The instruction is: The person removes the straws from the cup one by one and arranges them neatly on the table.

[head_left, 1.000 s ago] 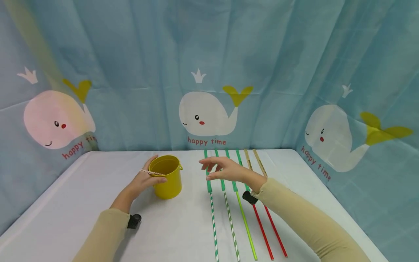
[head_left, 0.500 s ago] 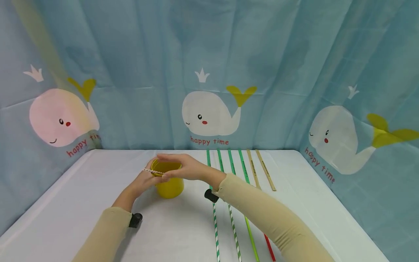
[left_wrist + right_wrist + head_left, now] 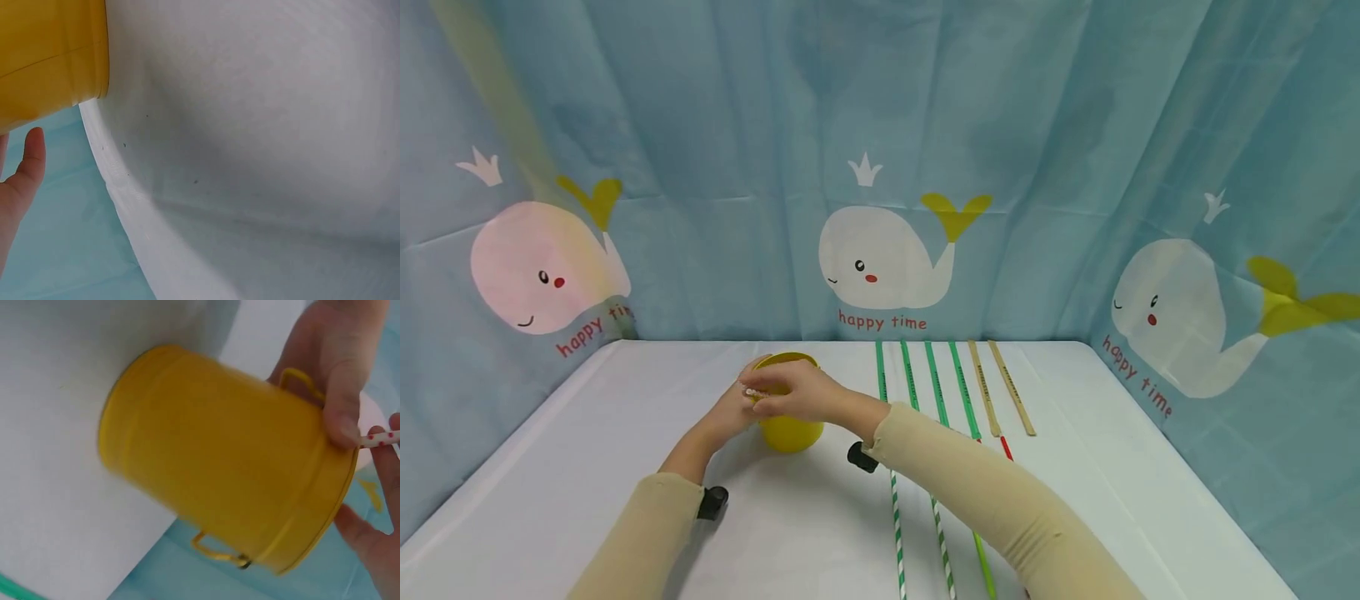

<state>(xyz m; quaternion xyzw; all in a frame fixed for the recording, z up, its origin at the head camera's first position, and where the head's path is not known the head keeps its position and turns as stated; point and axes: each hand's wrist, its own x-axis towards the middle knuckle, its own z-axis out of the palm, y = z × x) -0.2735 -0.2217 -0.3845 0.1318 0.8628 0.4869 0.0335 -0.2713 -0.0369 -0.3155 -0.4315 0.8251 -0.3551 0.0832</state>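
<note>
My left hand (image 3: 730, 417) grips a small yellow bucket (image 3: 792, 433) by its side, its thumb (image 3: 342, 409) lying against the wall near the rim. The bucket stands upright on the white table. A white straw with red dots (image 3: 379, 439) sticks out at the rim beside that thumb; most of its length is hidden. My right hand (image 3: 805, 392) reaches over the bucket's mouth from the right. Its fingers are at the straw, while its thumb (image 3: 353, 528) stays apart from them. The left wrist view catches only the bucket's lower wall (image 3: 50, 56) and some left fingers (image 3: 31, 159).
Right of the bucket lie green paper strips (image 3: 966, 392) and tan strips (image 3: 1011, 387) in a row. Below them are green-striped straws (image 3: 898, 533), a lime straw (image 3: 983, 567) and red straws (image 3: 1007, 448), partly under the right sleeve. A blue whale-print curtain (image 3: 730, 167) surrounds the table.
My right hand has moved left from above the green strips to the bucket's mouth, its fingers coming to the dotted straw. The left hand has stayed on the bucket.
</note>
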